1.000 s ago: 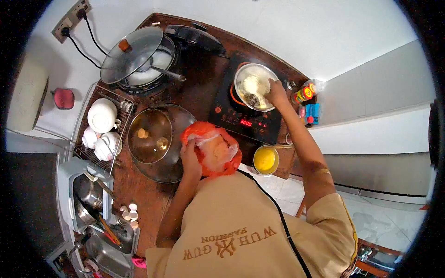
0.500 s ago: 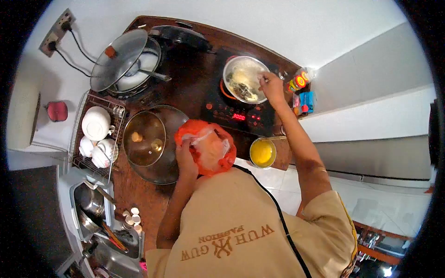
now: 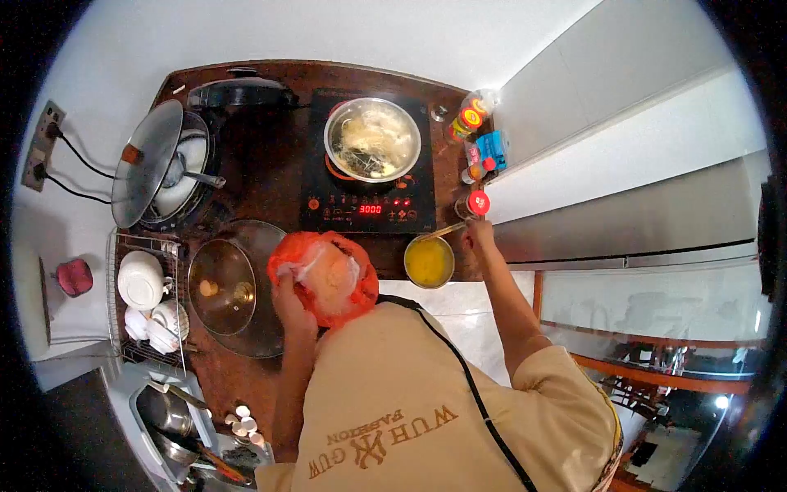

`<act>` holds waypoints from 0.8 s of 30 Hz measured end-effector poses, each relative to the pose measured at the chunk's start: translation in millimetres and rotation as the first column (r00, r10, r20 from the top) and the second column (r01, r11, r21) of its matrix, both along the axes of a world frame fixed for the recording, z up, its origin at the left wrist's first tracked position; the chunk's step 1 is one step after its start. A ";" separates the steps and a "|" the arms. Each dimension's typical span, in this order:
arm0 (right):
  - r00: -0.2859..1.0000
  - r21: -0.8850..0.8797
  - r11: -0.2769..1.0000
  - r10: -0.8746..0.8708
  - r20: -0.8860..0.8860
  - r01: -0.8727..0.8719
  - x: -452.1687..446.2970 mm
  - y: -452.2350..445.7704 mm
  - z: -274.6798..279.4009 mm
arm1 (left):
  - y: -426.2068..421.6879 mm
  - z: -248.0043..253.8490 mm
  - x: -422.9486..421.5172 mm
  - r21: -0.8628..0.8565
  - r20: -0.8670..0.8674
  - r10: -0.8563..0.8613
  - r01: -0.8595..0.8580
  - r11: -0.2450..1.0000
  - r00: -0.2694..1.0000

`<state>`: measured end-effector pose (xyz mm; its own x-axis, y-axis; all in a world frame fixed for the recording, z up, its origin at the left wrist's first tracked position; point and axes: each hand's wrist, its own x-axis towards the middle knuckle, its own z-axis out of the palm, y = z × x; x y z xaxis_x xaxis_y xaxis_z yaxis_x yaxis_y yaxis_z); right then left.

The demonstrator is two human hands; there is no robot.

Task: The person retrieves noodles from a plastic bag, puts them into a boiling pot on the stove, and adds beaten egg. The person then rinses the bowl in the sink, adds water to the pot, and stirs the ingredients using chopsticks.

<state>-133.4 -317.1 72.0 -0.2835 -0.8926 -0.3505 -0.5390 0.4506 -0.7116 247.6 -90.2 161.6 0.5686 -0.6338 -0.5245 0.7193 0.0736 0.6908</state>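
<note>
My left hand point(image 3: 293, 305) grips the left side of an open red plastic bag point(image 3: 361, 277) with pale contents, held against my front. My right hand point(image 3: 479, 236) is beside the outer end of the chopsticks point(image 3: 443, 231), just below a red-lidded jar point(image 3: 473, 204). Its fingers are small and blurred, so their hold is unclear. The chopsticks rest across a metal bowl point(image 3: 429, 262) of yellow liquid. On the induction cooker point(image 3: 369, 197), reading 3000, stands a metal pot point(image 3: 373, 139) with pale noodle-like food and dark pieces in cloudy liquid.
Left of the cooker stand a pan with a tilted glass lid point(image 3: 147, 164) and a ladle, and a wok under a lid point(image 3: 221, 287). A dish rack point(image 3: 147, 295) holds white bowls. Eggshells point(image 3: 246, 425) lie near the sink. Jars and packets point(image 3: 490, 149) line the right edge.
My right hand has left the pot and moved down to the chopsticks and jar. The pale food now sits in the pot. My left hand keeps the bag. The view has turned and shifted right.
</note>
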 end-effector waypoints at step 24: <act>0.468 -0.129 0.981 0.046 0.883 0.146 108.8 3.4 157.4 | -7.0 -10.0 -9.3 0.035 0.035 -0.010 0.009 0.999 0.999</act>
